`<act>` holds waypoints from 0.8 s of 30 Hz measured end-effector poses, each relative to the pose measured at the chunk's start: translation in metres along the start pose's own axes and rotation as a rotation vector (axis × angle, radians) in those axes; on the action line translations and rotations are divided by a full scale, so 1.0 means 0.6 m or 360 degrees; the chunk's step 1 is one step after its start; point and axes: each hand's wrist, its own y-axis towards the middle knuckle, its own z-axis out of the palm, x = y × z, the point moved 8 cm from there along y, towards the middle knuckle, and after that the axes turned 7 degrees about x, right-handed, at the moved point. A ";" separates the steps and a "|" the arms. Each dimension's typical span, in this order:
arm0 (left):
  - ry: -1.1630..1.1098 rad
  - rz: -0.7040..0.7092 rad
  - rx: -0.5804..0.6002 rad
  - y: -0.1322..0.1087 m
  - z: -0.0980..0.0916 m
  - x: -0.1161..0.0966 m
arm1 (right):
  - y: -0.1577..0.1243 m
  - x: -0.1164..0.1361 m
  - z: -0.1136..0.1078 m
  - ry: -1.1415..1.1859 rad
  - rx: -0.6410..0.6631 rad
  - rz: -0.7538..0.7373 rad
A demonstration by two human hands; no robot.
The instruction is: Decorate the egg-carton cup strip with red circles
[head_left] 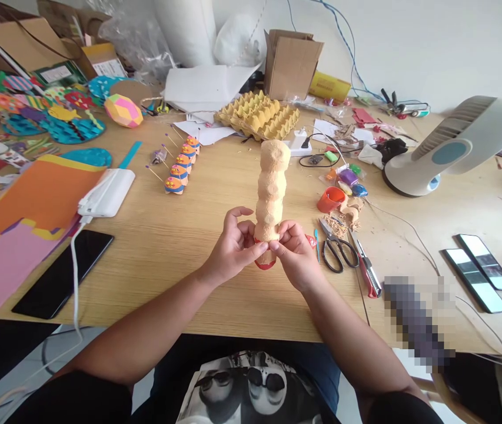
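My left hand [238,242] and my right hand [293,250] pinch the near end of a peach-coloured, bumpy strip [271,188], which looks like a row of egg-carton cups. It points away from me over the table, and red shows at its near end. Both thumbs press close together there, partly hiding that end. Left of it stands a row of small orange and blue egg-carton figures [181,165] with faces, with thin pin-like sticks beside them. Black-handled scissors [339,250] and a red utility knife [369,274] lie right of my right hand.
Yellow egg cartons [257,115] and a cardboard box [292,65] sit at the back. A white fan [445,147] stands at right, near an orange cup [331,200]. A black phone [63,274], a white power bank [108,191] with cable and coloured sheets [34,206] lie at left.
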 end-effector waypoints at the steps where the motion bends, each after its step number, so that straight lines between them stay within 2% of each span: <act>1: -0.0002 0.0000 -0.0010 0.000 -0.001 -0.001 | 0.000 0.001 0.000 0.0005 -0.0010 -0.0002; 8: -0.0123 -0.0122 0.0010 0.000 0.002 -0.002 | -0.003 0.011 0.001 0.0012 -0.0063 0.0049; 12: -0.0025 -0.0084 0.0011 -0.003 0.002 -0.002 | -0.001 0.008 -0.005 -0.0017 -0.0119 0.0004; 17: 0.0217 -0.0055 -0.0112 -0.007 -0.006 -0.006 | -0.001 0.000 -0.002 -0.0011 -0.0097 -0.0018; 24: 0.0132 -0.0116 -0.0115 -0.004 -0.008 0.001 | -0.002 -0.002 -0.004 0.0014 -0.0144 0.0027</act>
